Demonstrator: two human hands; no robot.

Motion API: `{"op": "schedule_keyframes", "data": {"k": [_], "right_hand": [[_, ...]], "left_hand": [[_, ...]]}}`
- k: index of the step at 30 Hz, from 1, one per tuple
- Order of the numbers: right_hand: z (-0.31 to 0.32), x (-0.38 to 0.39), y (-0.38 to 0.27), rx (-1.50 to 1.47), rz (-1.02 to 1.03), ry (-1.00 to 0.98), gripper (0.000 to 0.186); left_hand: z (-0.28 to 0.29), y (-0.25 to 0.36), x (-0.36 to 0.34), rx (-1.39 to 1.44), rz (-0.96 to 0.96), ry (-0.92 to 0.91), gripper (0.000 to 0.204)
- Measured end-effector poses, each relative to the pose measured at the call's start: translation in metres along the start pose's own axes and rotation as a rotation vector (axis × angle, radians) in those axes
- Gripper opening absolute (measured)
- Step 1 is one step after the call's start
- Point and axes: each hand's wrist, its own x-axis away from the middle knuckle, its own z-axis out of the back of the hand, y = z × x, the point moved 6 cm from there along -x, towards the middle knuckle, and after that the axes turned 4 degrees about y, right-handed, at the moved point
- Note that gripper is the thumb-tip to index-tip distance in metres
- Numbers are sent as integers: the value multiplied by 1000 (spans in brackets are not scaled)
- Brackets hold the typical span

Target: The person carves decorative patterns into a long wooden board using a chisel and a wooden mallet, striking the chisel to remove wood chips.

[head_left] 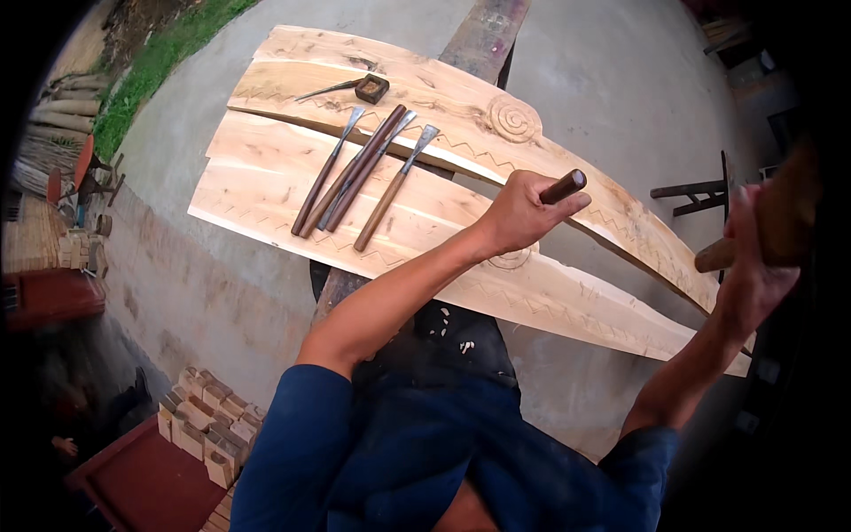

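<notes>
My left hand (519, 215) is wrapped round a wood chisel (564, 186) with a dark round handle, held over the nearer carved board (292, 191). Its blade is hidden under my hand. Raised at the far right, my right hand (753, 257) grips a wooden mallet (789, 208), partly lost in the dark rim. Zigzag lines mark both pale boards, and a carved spiral (514, 119) shows on the farther board (425, 84). Several chisels lie side by side to the left of my left hand, among them one with a light brown handle (379, 213).
A small dark open box (372, 87) and a thin pointed stick (328, 90) lie on the farther board. A bench beam (483, 40) supports the boards. Stacked wood blocks (208, 417) sit on a red surface (142, 479) at lower left. A dark stand (700, 191) is at right.
</notes>
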Motion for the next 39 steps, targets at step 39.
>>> {"op": "schedule_keyframes", "data": {"k": [39], "right_hand": [[-105, 267, 143, -263, -847, -410, 21]], "left_hand": [[66, 3, 24, 345, 77, 391, 60]]}}
